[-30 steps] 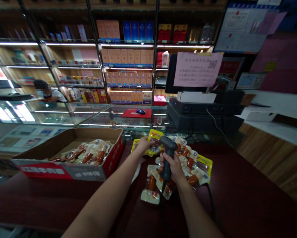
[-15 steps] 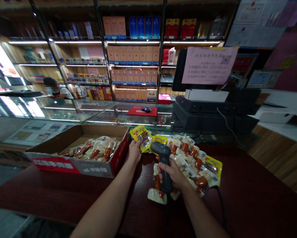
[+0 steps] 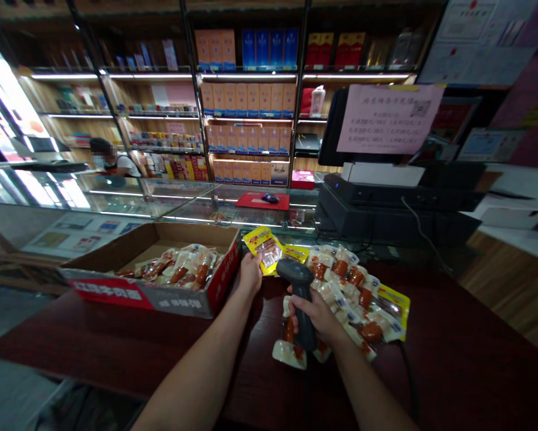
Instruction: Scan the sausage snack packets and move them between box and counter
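Compared with one second earlier, the left hand [image 3: 251,274] has moved toward the carton [image 3: 177,301]; its yellow packet [image 3: 271,252] is now at 10 o'clock from the head of the scanner [image 3: 298,280], printed face exposed. Left hand: thumb and fingers pinched on the packet's 8 o'clock edge. Right hand [image 3: 317,313]: fingers wrapped around the scanner handle. The carton stands at 9 o'clock on the surface [image 3: 453,347]. The scanner head partly conceals a second yellow packet [image 3: 296,252]; the right hand covers some sausage packs [image 3: 365,297]. Both forearms are cut off at 6 o'clock. The pink notice [image 3: 383,120], at 1 o'clock, bears Chinese characters and a QR code; its small lines are blurred. White characters mark the carton's red panel.
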`<state>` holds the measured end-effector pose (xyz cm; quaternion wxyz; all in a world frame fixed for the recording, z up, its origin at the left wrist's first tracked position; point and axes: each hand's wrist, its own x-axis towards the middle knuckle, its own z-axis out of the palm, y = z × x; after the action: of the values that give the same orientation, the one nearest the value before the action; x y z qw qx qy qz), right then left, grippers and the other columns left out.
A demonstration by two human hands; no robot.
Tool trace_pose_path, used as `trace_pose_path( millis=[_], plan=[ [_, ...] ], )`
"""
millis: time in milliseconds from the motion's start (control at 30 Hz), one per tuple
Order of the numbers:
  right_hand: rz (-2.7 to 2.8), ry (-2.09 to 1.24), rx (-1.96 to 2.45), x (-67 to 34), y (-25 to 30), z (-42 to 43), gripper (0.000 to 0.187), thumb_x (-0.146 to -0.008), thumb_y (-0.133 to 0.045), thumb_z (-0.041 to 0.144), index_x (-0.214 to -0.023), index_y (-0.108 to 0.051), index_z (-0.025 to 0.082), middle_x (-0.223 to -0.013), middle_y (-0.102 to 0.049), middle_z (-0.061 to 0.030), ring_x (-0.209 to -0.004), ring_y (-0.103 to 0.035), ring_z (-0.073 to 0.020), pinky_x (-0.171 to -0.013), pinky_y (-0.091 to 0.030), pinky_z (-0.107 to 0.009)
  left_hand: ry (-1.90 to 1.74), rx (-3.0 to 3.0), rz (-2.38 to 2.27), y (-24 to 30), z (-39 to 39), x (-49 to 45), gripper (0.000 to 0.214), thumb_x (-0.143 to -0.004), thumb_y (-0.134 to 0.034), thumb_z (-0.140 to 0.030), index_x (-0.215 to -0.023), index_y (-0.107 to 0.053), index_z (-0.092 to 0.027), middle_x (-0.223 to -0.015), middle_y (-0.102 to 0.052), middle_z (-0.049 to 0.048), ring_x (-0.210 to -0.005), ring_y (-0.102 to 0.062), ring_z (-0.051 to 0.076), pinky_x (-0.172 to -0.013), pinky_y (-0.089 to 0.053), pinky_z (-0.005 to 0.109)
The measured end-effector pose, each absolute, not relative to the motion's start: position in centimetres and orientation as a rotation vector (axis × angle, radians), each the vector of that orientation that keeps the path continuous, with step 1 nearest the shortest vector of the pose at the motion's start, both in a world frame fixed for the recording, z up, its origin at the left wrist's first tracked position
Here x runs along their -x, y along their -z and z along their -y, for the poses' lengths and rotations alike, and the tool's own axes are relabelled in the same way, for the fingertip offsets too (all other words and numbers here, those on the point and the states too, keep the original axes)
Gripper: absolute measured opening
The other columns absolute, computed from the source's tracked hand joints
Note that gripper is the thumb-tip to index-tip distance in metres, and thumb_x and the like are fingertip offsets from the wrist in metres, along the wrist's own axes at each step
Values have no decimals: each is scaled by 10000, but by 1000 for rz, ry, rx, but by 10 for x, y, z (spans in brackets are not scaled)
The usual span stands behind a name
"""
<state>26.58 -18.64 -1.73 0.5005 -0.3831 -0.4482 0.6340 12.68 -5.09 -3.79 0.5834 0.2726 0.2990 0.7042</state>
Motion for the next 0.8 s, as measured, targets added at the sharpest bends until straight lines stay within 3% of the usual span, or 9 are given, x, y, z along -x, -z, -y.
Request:
trace_pose_path(
  millis=[200,500,800],
  plan=[
    [1051,-1523,926,-265,20,186,448,-675,-698,397,-1004,-488,177,-569,-577,55,-393,-513,-98,-358,-470,-231,-1625,-671,-712,38,56,-122,424,-480,-779,-323,-763,-520,-142,-651,-638,6,-581,-611,149,-614,-469,286],
    [975,-1480,893,-250,8,183,418,-696,-693,381,-1011,-510,177,-554,-574,54,-384,-504,-89,-354,-460,-210,-1679,-797,-644,6,61,-112,390,-531,-745,-327,-802,-529,-146,-705,-646,16,-670,-623,167,-686,-473,309],
    [1117,-1484,834,-211,-29,162,406,-665,-704,423,-935,-539,168,-524,-566,51,-352,-495,-99,-326,-459,-223,-2030,-499,-843,-41,41,-56,288,-611,-660,-142,-864,-525,-166,-765,-617,4,-653,-596,128,-665,-484,294]
  ],
)
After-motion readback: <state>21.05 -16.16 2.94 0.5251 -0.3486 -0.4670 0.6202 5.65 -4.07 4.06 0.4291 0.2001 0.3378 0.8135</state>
